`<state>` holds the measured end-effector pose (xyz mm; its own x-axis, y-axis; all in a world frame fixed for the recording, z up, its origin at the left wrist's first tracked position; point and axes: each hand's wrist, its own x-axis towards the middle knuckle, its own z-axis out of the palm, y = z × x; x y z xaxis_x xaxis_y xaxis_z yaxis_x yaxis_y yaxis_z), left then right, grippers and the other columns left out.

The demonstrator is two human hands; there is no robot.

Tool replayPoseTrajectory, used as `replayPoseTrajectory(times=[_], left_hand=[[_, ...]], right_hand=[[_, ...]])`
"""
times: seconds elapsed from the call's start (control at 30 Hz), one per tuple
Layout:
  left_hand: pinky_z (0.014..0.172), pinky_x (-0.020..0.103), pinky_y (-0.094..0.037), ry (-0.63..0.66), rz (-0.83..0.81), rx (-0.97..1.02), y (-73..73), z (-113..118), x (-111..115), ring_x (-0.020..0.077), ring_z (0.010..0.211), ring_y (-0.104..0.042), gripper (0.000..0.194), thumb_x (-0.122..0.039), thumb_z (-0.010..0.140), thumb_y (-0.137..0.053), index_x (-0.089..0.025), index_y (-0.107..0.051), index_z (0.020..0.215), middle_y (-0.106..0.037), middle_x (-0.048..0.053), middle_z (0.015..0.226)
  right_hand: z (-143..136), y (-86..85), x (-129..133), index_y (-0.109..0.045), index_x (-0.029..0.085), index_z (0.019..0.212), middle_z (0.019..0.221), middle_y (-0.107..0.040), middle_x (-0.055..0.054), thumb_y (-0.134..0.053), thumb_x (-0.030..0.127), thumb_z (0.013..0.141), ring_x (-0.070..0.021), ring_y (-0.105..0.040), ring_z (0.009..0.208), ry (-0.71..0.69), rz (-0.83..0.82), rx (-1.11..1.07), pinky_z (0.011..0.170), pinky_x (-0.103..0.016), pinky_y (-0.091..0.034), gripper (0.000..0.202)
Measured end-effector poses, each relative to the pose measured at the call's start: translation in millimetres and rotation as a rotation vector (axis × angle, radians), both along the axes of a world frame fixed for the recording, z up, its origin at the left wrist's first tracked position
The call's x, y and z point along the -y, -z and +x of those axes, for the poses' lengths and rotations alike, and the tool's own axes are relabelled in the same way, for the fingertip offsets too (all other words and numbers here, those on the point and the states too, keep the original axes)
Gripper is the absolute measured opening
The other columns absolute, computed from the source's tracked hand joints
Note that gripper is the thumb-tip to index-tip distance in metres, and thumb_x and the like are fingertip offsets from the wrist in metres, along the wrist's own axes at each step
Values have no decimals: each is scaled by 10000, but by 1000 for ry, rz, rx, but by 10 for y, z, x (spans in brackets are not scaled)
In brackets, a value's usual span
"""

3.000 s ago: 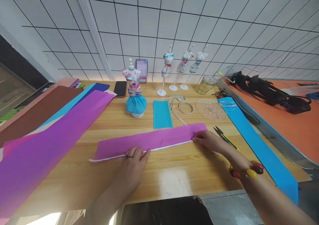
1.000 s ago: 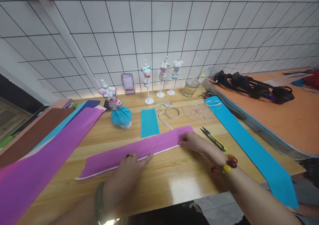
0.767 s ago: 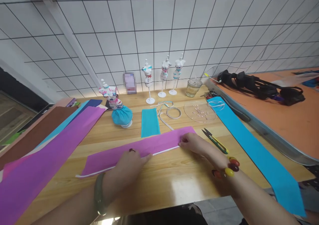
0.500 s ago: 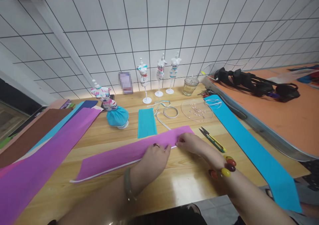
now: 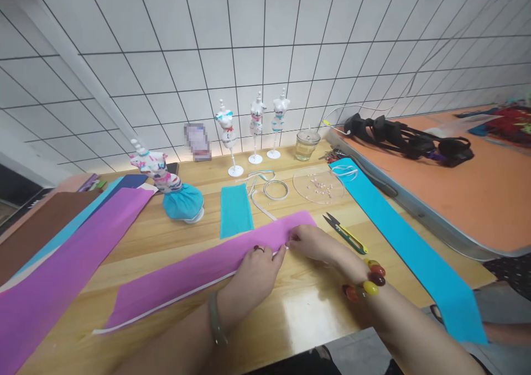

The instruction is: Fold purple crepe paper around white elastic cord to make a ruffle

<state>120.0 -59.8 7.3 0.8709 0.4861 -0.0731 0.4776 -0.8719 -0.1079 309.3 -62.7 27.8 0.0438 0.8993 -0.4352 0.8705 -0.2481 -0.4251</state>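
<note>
A long purple crepe-like strip (image 5: 178,272) lies slantwise across the wooden table. White tape (image 5: 194,286) runs along its near edge, its loose tail poking past the left end. My left hand (image 5: 257,272), wearing a ring and a bangle, rests on the purple strip, fingers laid out over the near edge and the tape. Just right of it, my right hand (image 5: 309,241) pinches the tape at that same edge, fingertips close to the left hand's. Beyond the strip are a teal rectangle (image 5: 236,212) and a tape roll (image 5: 276,189). Thread snips (image 5: 345,234) lie right of my right hand.
Miniature dress forms (image 5: 227,129) stand by the tiled wall; one wears a blue skirt (image 5: 182,202). A glass (image 5: 307,145) and a clear plate of small beads (image 5: 319,186) are at the back. Coloured sheets (image 5: 83,242) lie left, a blue strip (image 5: 406,237) right.
The camera view has shifted, so the scene sits further left. My left hand has moved slightly right along the strip, narrowing the gap to my right fingertips.
</note>
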Motion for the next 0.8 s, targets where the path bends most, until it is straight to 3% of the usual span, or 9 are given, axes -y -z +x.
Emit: replayPoseTrajectory(times=[0.33, 0.53, 0.8], left_hand=[[585, 286, -390, 5, -114, -32, -129, 51, -65, 215, 731, -568, 663, -26, 758, -369, -258, -277, 1372, -597, 94, 843], [630, 293, -402, 49, -145, 21, -115, -12, -117, 219, 787, -559, 667, -34, 772, -334, -268, -245, 1390, -600, 80, 870], [641, 298, -409, 30, -195, 18, -96, -11, -148, 217, 786, -563, 648, -35, 758, -352, -276, -316, 1358, -605, 68, 886]], right_hand=[[106, 31, -17, -588, 146, 613, 541, -516, 23, -541, 241, 750, -84, -429, 497, 81, -29, -143, 472, -206, -281, 173], [160, 40, -7, -581, 140, 621, 573, -541, 27, -532, 216, 731, -78, -457, 520, 73, -18, -231, 491, -185, -322, 143], [211, 50, -3, -634, 146, 700, 601, -582, 29, -545, 173, 703, -82, -505, 546, 40, 8, -290, 516, -174, -369, 93]])
